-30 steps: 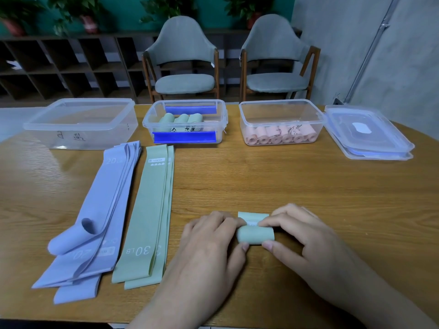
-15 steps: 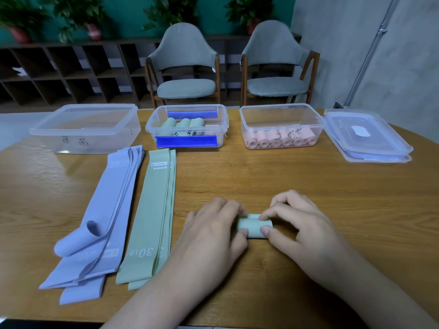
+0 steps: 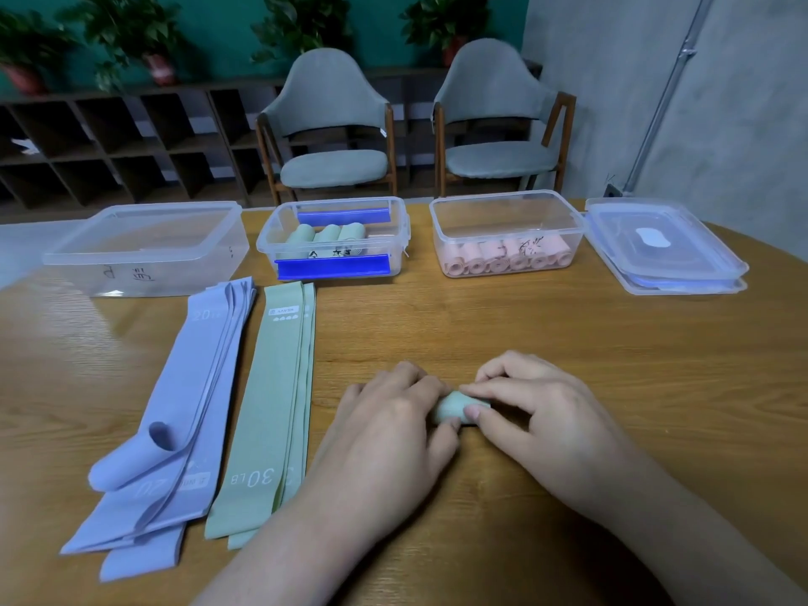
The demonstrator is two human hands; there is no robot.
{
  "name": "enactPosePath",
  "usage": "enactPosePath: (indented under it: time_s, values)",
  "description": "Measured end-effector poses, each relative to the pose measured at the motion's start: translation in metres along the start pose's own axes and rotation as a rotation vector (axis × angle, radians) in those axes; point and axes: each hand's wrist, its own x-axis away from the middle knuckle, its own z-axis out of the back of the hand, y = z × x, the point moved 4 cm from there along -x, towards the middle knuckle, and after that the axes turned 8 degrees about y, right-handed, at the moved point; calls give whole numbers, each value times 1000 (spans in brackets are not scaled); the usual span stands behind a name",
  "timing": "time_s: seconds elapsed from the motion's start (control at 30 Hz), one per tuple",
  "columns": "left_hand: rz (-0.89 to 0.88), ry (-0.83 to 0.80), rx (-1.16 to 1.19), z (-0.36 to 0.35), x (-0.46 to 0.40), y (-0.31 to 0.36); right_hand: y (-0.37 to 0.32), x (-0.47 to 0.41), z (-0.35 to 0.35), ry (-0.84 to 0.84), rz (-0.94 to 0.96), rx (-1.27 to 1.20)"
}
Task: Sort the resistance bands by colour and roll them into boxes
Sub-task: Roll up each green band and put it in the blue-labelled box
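The left hand (image 3: 393, 415) and right hand (image 3: 531, 411) met over a green roll (image 3: 454, 408) on the table (image 3: 568, 343), each with curled fingers pinching one end of it. The roll lay between the two hands, its long axis running left to right, so both were equally close; only its middle showed, and whether any tail remained unrolled could not be told. It looked fully wound and, as a judgement, ready to lift.

To the left of the left hand lay the flat green bands (image 3: 266, 404), and just beyond them the purple bands (image 3: 175, 408), both stacks pointing away from the person.

Straight ahead of the hands and slightly left stood the green box (image 3: 398, 251), already holding green rolls; the roll's likely path ran forward and a little left, which favoured the left hand. The pink box (image 3: 572, 238) stood ahead to the right, the empty box (image 3: 144, 273) far left.
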Motion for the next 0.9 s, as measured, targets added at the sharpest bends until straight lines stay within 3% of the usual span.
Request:
enactPosePath:
  time_s: [0.13,0.3,0.5,0.73,0.9]
  values:
    - [-12,-7,-59,-6,-2,-4,5,-1,-4,-66,-10,5]
    - [-2,-11,-91,-13,-9,-5,5,-6,-10,-16,-16,-15]
    - [125,137,325,-3,-20,0,14,-7,-5,63,-96,-135]
    - [-115,211,165,-10,-20,23,27,2,3,42,-197,-137]
    - [-124,125,103,-13,-21,24,27,2,4,85,-228,-201]
